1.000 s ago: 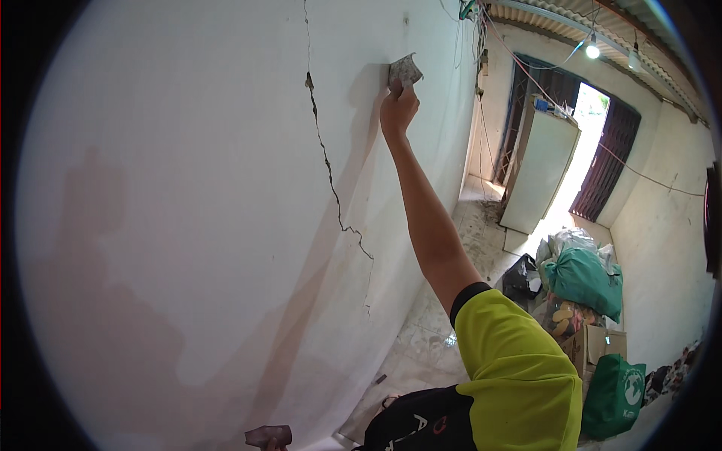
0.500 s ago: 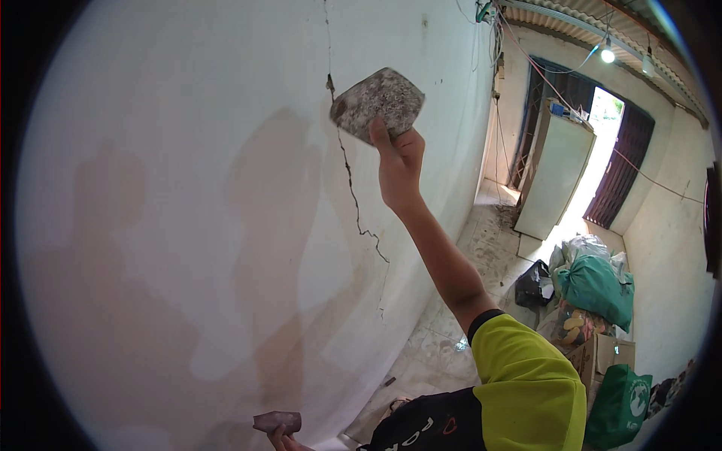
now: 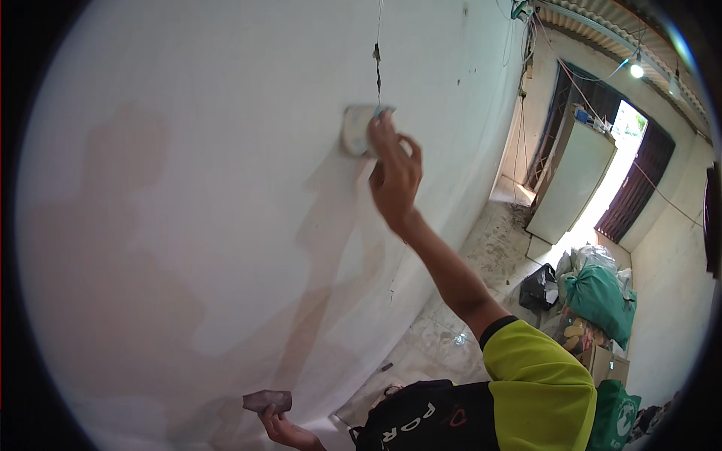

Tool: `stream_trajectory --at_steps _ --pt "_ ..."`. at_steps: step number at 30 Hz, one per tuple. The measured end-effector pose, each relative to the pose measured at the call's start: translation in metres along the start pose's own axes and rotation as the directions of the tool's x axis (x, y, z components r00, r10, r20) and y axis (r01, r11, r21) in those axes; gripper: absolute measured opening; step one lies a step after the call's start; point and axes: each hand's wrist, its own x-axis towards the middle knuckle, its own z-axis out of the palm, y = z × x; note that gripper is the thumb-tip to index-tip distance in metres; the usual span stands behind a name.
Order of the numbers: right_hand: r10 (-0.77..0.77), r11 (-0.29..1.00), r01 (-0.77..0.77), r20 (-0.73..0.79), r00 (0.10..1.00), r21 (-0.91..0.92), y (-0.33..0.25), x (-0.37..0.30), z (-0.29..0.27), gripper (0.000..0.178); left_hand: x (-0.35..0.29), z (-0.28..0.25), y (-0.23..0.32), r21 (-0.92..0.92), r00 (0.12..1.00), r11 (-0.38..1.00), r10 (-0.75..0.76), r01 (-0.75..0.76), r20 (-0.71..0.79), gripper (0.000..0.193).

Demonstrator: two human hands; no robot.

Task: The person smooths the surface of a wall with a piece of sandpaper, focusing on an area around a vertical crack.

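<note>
A: Where is the right hand (image 3: pixel 396 180)?
B: It is raised in front of the white wall (image 3: pixel 226 188), near the upper middle of the view. Its fingers are narrow, holding a pale sheet (image 3: pixel 356 131) by the right side.
A: Does this sheet touch the wall?
B: It seems to lie against it, just below the visible upper part of a dark crack (image 3: pixel 377 60). The sheet is a little blurred, so I cannot tell if all its face is in contact. The hand and forearm cover part of the wall below.
A: And the left hand (image 3: pixel 287 434)?
B: It is low, at the bottom edge, well apart from the other one. Its fingers pinch a purple-brown piece (image 3: pixel 271 399) from below. This piece lies sideways in front of the wall; I cannot tell whether it touches.
A: What is at the right?
B: A yellow-green sleeve (image 3: pixel 538 368) is on the right arm. Behind it, on the tiled floor (image 3: pixel 436 342), a black bag (image 3: pixel 537 288) stands beside a green sack (image 3: pixel 602 297). Farther away there is a tall pale cabinet (image 3: pixel 575 180), near the bright doorway.
</note>
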Motion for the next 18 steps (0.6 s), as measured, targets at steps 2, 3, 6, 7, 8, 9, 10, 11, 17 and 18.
stream_trajectory --at_steps 2,3,6,7,8,9,10,11,17,18 --pt "-0.028 0.988 0.0 0.177 0.984 0.156 -0.035 -0.033 -0.021 0.066 0.001 0.004 -0.007 -0.121 0.998 0.992 -0.032 0.038 0.051 0.032" --pt "-0.081 0.938 -0.028 0.297 0.951 0.344 -0.048 -0.048 -0.038 0.061 -0.001 -0.004 -0.018 -0.079 0.996 0.996 -0.023 0.03 0.09 0.04" --pt "-0.002 0.742 -0.346 0.519 0.855 0.574 -0.066 -0.074 -0.077 0.039 -0.006 0.017 -0.012 -0.028 0.988 0.998 -0.047 0.052 0.147 0.032" --pt "0.193 0.806 -0.417 0.48 0.856 0.42 -0.056 -0.082 -0.08 0.029 -0.008 0.022 -0.006 -0.022 0.989 0.998 -0.047 0.051 0.141 0.032" --pt "0.373 0.829 -0.495 0.402 0.836 0.259 -0.045 -0.088 -0.083 0.019 -0.008 0.027 0.002 -0.015 0.984 0.997 -0.073 0.076 0.163 0.031" --pt "0.528 0.746 -0.63 0.384 0.757 0.216 -0.033 -0.08 -0.088 0.016 -0.01 0.029 0.008 -0.007 0.976 0.994 -0.102 0.105 0.193 0.03" --pt "0.669 0.639 -0.749 0.355 0.653 0.176 -0.021 -0.068 -0.088 0.016 -0.012 0.028 0.009 -0.003 0.975 0.994 -0.103 0.105 0.197 0.03" --pt "0.643 0.674 -0.692 0.255 0.722 0.257 -0.013 -0.063 -0.083 0.018 -0.013 0.026 0.009 -0.015 0.976 0.995 -0.093 0.098 0.199 0.029" --pt "0.444 0.87 -0.437 0.021 0.896 0.227 0.026 -0.004 -0.044 0.021 -0.014 0.018 0.012 -0.036 0.982 0.998 -0.045 0.053 0.184 0.032" --pt "0.327 0.925 -0.303 -0.075 0.942 0.228 0.03 0.018 -0.036 0.023 -0.013 0.017 0.016 -0.047 0.982 0.998 -0.028 0.037 0.185 0.033"
